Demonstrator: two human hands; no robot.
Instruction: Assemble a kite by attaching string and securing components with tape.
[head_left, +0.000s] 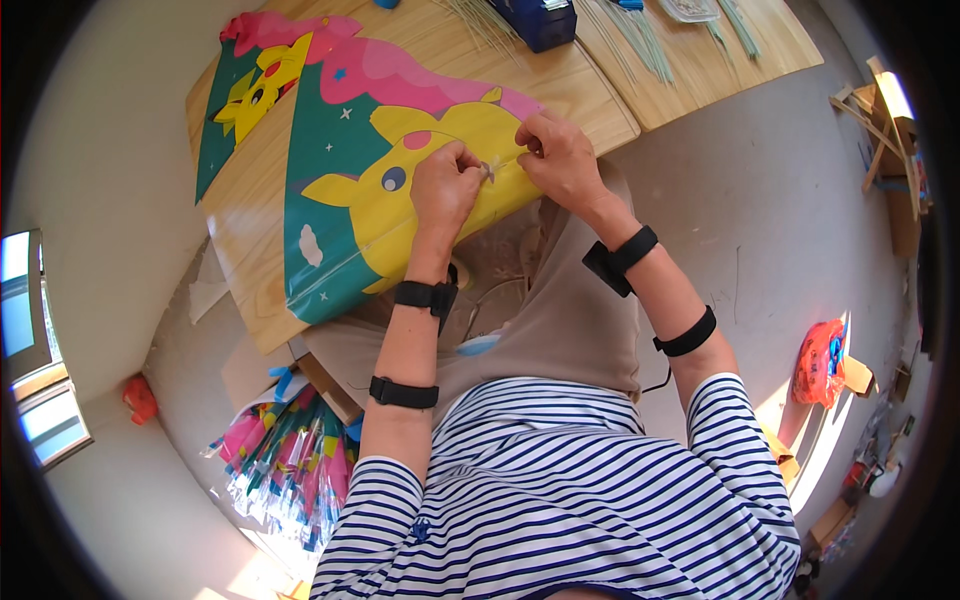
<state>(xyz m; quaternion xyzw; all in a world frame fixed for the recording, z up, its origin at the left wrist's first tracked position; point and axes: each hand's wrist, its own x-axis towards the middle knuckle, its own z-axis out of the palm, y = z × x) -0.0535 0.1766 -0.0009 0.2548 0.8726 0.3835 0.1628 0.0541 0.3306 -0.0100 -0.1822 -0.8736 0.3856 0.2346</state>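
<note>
A printed sheet (345, 205) in green, yellow and pink, with a big cartoon face, lies over the near edge of the wooden table and hangs down toward my lap. My left hand (446, 192) is closed over its yellow part, thumb and forefinger pinching a small, pale, shiny piece (487, 172) too small to name. Just right of it, my right hand (562, 165) is curled with its fingertips together at the sheet's right side. Whatever those fingers hold is hidden. A second printed sheet (228, 125) of the same design lies at the far left.
Thin pale rods (640, 45) are spread on the wooden table (700, 90), near a dark blue box (540, 22) and a clear container (690, 8). Colourful plastic-wrapped bundles (290, 460) stand at the lower left. A red bag (820, 362) sits on the floor at right.
</note>
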